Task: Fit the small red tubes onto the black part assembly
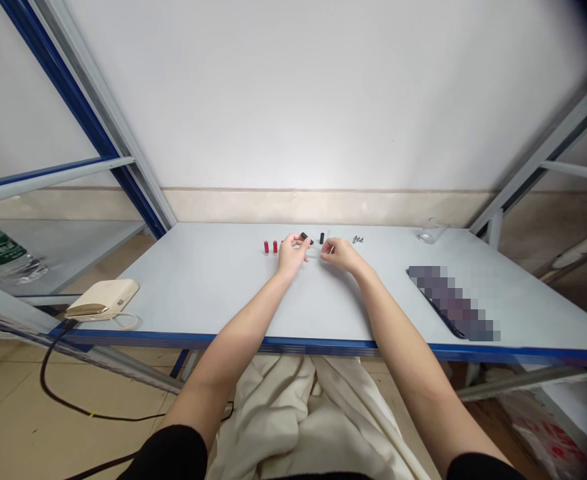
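Observation:
My left hand (292,255) sits mid-table with its fingertips pinching a short black cylinder (304,236), which tilts away from the palm. Two red cylinders (271,247) stand upright just left of that hand. My right hand (340,254) rests close by, its curled fingertips pointing left. An upright black cylinder (321,238) stands just beyond those fingertips, apparently not touching them. A few small metal screws (357,239) lie farther right. Nothing shows in my right hand, though its fingers hide any small item.
The pale table (213,293) has a blue front edge and stands against a white wall. A clear glass (432,233) lies at the back right, and a pixelated dark item (452,303) lies at the right. A beige pouch (102,299) with a cable sits at the left corner.

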### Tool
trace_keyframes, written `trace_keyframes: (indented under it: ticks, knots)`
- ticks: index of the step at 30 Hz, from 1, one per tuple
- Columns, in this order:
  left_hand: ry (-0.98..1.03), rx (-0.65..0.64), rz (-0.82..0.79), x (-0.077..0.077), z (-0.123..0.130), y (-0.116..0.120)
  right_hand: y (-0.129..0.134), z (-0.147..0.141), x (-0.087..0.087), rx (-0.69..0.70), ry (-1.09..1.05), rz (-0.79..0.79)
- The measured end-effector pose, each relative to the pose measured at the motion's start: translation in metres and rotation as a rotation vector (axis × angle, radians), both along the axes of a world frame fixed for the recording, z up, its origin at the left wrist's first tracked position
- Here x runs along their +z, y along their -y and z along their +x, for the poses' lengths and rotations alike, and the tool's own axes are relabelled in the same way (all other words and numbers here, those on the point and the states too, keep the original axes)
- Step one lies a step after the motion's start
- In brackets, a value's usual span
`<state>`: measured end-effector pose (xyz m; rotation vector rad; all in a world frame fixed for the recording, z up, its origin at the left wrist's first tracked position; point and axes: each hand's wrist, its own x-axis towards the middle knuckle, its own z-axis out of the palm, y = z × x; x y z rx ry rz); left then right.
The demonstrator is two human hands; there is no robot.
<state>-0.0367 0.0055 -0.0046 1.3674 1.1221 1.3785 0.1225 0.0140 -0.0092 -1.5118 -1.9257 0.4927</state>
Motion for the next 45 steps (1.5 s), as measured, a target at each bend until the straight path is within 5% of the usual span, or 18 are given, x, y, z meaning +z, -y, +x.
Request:
trace_keyframes:
  ticks: [6,13,18,29,38,45]
  knots:
    - [-0.297,-0.059,0.044,-0.009,0.004,-0.009,-0.008,0.016,-0.009,-0.263,0.036,-0.070]
    - [-0.826,-0.043,0.059,-0.007,0.025,-0.030,-0.018,0.014,-0.025,-0.332,0.051,-0.036]
    - [-0.847,0.072,0.029,-0.014,0.039,-0.047,-0.022,0.008,-0.030,-0.319,0.075,-0.016]
    - [-0.796,0.081,0.034,-0.026,0.041,-0.051,-0.020,0.002,-0.024,-0.319,0.113,-0.049]
    - [-1.052,-0.021,0.128,0.006,0.023,-0.014,-0.006,0.002,-0.009,-0.344,0.305,-0.125]
    - [-1.162,0.245,0.028,0.036,-0.018,0.010,0.008,-0.009,0.004,-0.239,0.281,-0.070]
